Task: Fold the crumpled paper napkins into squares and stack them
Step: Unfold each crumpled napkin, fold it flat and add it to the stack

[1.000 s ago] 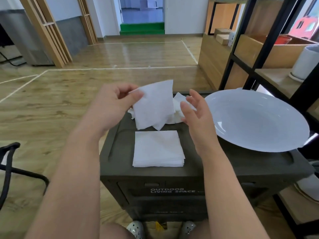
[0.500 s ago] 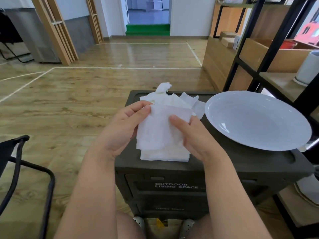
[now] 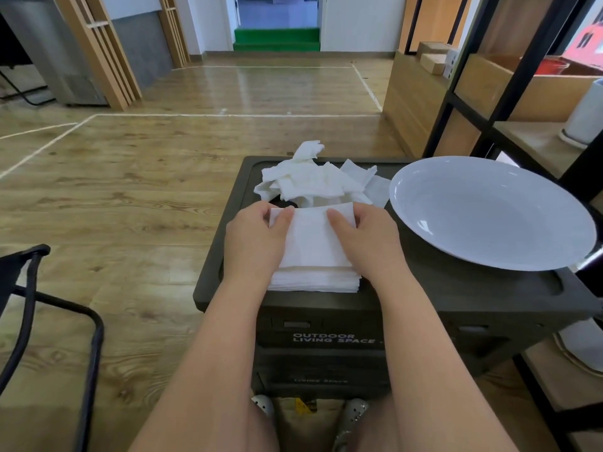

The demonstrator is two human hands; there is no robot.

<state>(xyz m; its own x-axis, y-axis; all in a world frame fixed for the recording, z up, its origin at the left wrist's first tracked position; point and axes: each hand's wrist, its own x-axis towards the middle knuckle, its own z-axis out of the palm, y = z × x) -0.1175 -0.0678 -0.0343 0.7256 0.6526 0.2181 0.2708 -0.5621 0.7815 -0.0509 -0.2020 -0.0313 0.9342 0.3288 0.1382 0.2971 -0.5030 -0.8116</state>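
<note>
A folded white napkin [image 3: 311, 238] lies on top of the stack of folded napkins [image 3: 315, 280] at the near edge of the dark box lid [image 3: 456, 288]. My left hand [image 3: 256, 241] pinches the napkin's far left corner between thumb and fingers. My right hand [image 3: 365, 238] pinches its far right corner the same way. Both hands rest over the stack. Behind them sits a heap of crumpled white napkins [image 3: 310, 181] at the far side of the lid.
A large white plate [image 3: 489, 213] covers the lid's right half. A black-framed wooden shelf [image 3: 483, 119] stands at the right with a white pot [image 3: 584, 115] on it. A black chair frame [image 3: 29, 308] is at the left. Wooden floor lies beyond.
Both hands carried the folded napkin down from the air onto the stack. The right hand, open a second ago, now pinches the napkin's corner.
</note>
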